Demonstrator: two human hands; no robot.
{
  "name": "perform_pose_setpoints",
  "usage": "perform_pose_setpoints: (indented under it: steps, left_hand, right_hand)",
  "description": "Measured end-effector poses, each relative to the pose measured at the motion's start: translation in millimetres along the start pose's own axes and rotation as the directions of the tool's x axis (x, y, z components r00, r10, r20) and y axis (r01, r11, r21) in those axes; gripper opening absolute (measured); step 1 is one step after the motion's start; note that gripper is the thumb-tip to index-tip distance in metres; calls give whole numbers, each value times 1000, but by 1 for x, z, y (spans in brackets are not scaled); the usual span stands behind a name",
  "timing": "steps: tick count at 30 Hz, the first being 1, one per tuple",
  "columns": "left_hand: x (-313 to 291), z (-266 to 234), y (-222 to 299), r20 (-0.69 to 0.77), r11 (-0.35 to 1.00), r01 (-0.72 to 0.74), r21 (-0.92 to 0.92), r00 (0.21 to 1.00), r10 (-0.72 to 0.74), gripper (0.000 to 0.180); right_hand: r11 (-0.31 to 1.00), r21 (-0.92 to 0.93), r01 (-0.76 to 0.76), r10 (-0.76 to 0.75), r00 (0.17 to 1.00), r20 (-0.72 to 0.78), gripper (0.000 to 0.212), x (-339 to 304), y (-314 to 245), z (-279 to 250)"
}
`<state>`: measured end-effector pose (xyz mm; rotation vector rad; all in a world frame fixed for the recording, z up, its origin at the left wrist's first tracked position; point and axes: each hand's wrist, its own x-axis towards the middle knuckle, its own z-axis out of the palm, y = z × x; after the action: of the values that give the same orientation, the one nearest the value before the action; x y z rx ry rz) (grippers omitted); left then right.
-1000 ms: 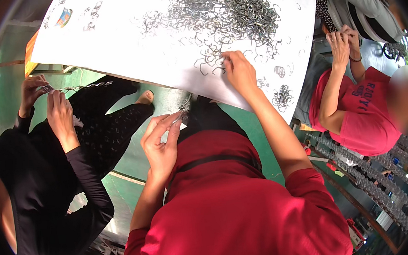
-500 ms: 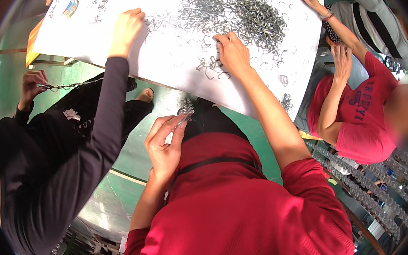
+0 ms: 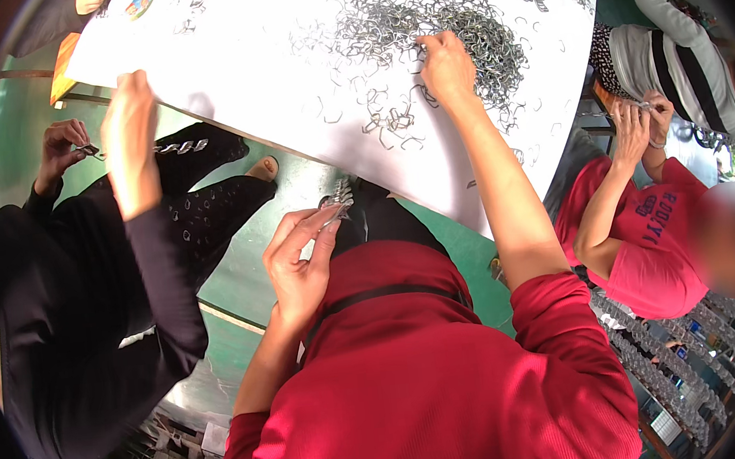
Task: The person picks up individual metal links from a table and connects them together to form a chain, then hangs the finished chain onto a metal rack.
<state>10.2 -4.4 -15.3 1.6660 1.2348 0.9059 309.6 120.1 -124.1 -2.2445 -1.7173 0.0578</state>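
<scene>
My left hand (image 3: 300,261) is raised in front of my red shirt and pinches a short chain of linked metal clips (image 3: 339,199) between thumb and fingers. My right hand (image 3: 448,65) is stretched out over the white table (image 3: 266,72), fingers down in the edge of a big heap of loose grey metal clips (image 3: 428,27). A small cluster of clips (image 3: 393,127) lies just below that hand.
A person in black on my left rests one hand (image 3: 128,110) on the table edge and holds a chain (image 3: 90,151) in the other. A person in a red shirt (image 3: 648,240) sits on my right, another in a striped top (image 3: 674,36) beyond. The floor is green.
My right hand has reached further into the clip heap. The neighbour's arm in black has pulled back from the table top to its near edge. My left hand holds its chain as before.
</scene>
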Motion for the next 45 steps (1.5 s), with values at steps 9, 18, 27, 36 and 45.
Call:
perform_pose_setpoints:
  steps: [9,18,27,36,45]
  left_hand:
    - [6,5,3,-9,1000,5,0,1000,-5,22]
    - [3,5,5,-36,1000,6,-1,999,-6,24]
    - [-2,7,6,-62,1000,10,5,998,-9,24]
    - [-10,10,-2,-98,999,20,-46,995,-25,25]
    - [-13,7,-4,-92,993,10,-115,996,-21,26]
  right_hand:
    - [986,158,52,-74,987,141,22,-15,-37,6]
    - [980,197,-42,-28,941,338,13,4,-75,14]
    - [999,6,46,-43,884,466,17,13,-91,28]
    - [467,783,-411,-36,876,481,11,-47,-60,-34]
    - [14,867,-498,-116,861,496,23,-148,-113,-116]
